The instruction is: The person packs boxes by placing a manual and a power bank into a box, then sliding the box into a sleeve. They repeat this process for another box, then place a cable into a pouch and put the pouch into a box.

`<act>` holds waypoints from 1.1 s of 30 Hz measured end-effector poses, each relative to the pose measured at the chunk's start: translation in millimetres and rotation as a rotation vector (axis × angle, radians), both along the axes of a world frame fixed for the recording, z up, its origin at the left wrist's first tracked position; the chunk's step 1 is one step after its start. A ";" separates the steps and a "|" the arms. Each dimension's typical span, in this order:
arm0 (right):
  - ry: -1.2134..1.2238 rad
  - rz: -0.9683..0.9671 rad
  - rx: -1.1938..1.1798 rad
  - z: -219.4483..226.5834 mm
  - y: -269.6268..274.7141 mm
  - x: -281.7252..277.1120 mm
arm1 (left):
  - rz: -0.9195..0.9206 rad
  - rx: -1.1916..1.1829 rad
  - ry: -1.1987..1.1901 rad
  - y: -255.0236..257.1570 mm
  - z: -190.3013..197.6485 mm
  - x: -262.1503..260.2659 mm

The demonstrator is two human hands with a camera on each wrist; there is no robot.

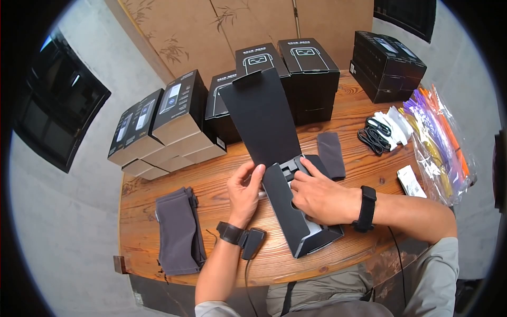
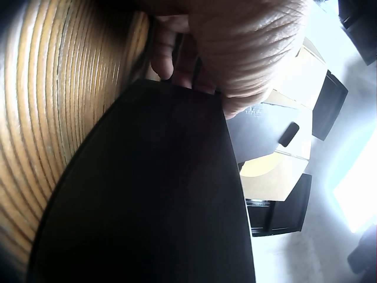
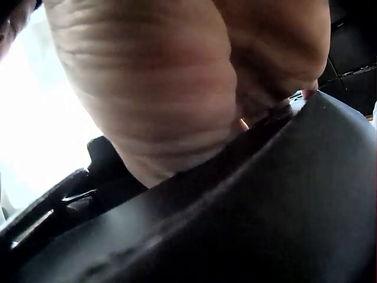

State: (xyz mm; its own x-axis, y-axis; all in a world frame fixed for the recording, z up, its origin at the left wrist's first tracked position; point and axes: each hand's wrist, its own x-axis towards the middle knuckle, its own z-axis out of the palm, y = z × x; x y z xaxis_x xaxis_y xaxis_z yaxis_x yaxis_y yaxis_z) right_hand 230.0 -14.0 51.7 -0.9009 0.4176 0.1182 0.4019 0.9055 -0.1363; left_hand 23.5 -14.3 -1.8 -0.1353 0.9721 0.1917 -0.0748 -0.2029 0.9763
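Observation:
An open black box (image 1: 285, 216) lies on the table, its tall lid (image 1: 264, 116) raised away from the person. My left hand (image 1: 245, 193) holds the box at its far left corner, thumb by the lid fold. In the left wrist view, the fingers (image 2: 165, 62) curl at the far end of the black side wall (image 2: 147, 188). My right hand (image 1: 322, 195) reaches over the right side into the box, its index finger stretched toward a grey insert (image 1: 289, 168). The right wrist view shows the palm (image 3: 147, 88) behind the box wall (image 3: 283, 194); cannot tell what its hidden fingertips hold.
Folded grey pouches (image 1: 179, 230) lie left, another grey pouch (image 1: 331, 153) right of the lid. Stacked boxes (image 1: 311, 90) line the back. Black cables (image 1: 374, 134), white packets (image 1: 397, 127), a small white pack (image 1: 411, 181) and bagged coloured strips (image 1: 441, 142) lie right.

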 end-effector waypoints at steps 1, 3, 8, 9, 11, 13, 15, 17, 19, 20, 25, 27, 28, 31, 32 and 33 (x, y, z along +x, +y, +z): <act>-0.007 -0.003 -0.004 0.5 -0.2 -0.2 | 0.000 0.001 -0.004 0.2 -0.5 -0.1; -0.021 -0.010 -0.012 3.4 -1.3 -0.8 | -0.001 0.018 0.002 1.3 -3.5 -1.5; 0.017 -0.017 -0.052 3.4 -0.5 -0.1 | -0.007 0.021 -0.007 1.1 -3.2 -1.3; 0.076 -0.015 -0.050 0.9 -0.4 0.8 | -0.006 0.012 -0.008 0.4 -1.1 0.0; 0.072 0.005 -0.005 -0.1 -1.3 2.2 | -0.004 0.000 -0.004 0.1 -0.5 0.6; 0.054 0.013 0.017 1.0 -1.8 2.0 | -0.001 -0.005 0.008 0.2 -1.0 -0.5; 0.020 0.008 0.015 2.8 -1.7 0.8 | 0.001 -0.003 0.011 0.2 -1.2 -0.6; 0.014 -0.002 0.030 2.0 -1.8 -0.6 | 0.002 -0.003 0.014 0.0 -0.9 -0.9; 0.020 -0.008 0.044 0.0 -1.2 -1.3 | 0.001 -0.007 0.015 -0.2 -0.8 -0.9; 0.028 -0.009 0.051 -1.5 -0.6 -1.5 | 0.002 -0.006 0.016 -0.2 -1.0 -0.8; -0.053 0.001 -0.031 6.0 1.7 -0.8 | 0.009 0.016 0.012 0.8 -1.2 -0.9; -0.003 -0.009 -0.046 3.4 2.9 -0.5 | 0.007 0.015 0.014 1.7 -3.8 -2.2; -0.030 -0.013 -0.073 4.4 3.0 -0.2 | 0.005 0.014 0.016 1.9 -4.5 -2.8; -0.040 -0.025 -0.152 10.6 4.4 1.3 | -0.002 -0.002 0.017 0.1 -0.8 -1.1; 0.004 -0.029 -0.177 8.7 5.8 2.7 | 0.002 -0.003 0.021 0.1 -0.4 -0.3; 0.048 -0.032 -0.201 8.1 6.6 4.0 | 0.005 -0.002 0.025 0.4 -0.2 -0.1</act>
State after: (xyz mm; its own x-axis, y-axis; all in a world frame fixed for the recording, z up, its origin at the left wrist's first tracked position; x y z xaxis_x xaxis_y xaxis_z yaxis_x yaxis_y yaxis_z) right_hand 234.0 -7.4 59.9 -0.8822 0.4653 0.0722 0.4185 0.8452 -0.3324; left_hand 23.4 -13.9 -1.9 -0.1350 0.9719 0.1929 -0.0498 -0.2011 0.9783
